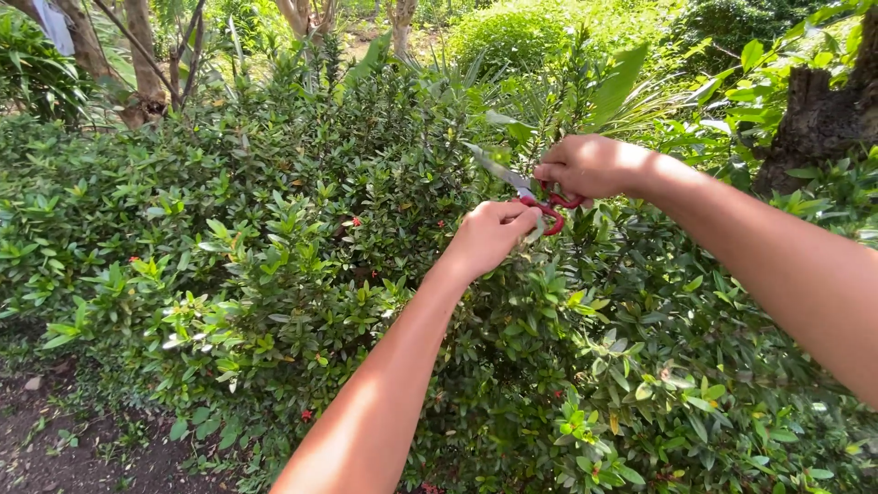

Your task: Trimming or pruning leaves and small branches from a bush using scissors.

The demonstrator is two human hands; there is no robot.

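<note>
Two hands are working the shears (523,187) above a dense green bush (302,265). Right hand (585,166) is gripping the upper red handle, its fingers curled shut around it. Left hand (489,236) is gripping the lower handle, fingers likewise closed. Blades are pointing up and left, held over the bush top, near small red flowers (355,221). Bare soil (55,448) is showing at lower left.

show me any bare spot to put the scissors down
Only the bare soil at lower left, bordered by the bush. Around the left hand, right hand and scissors, leaves crowd everything.
</note>
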